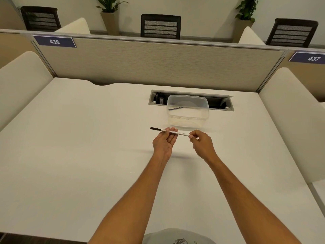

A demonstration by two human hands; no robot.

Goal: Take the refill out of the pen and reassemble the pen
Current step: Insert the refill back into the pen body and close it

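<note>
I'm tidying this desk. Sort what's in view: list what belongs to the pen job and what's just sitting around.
Belongs to the job:
- pen, held by left hand and right hand
- thin dark rod, probably a refill, in the clear container

Just there:
- cable tray in the desk
- chairs
- potted plants

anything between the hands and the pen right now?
Nothing visible. Both hands are already on the pen: the left hand cradles its middle near the black cap, and the right hand pinches the opposite end. The clear container sits behind them, apart.
</note>
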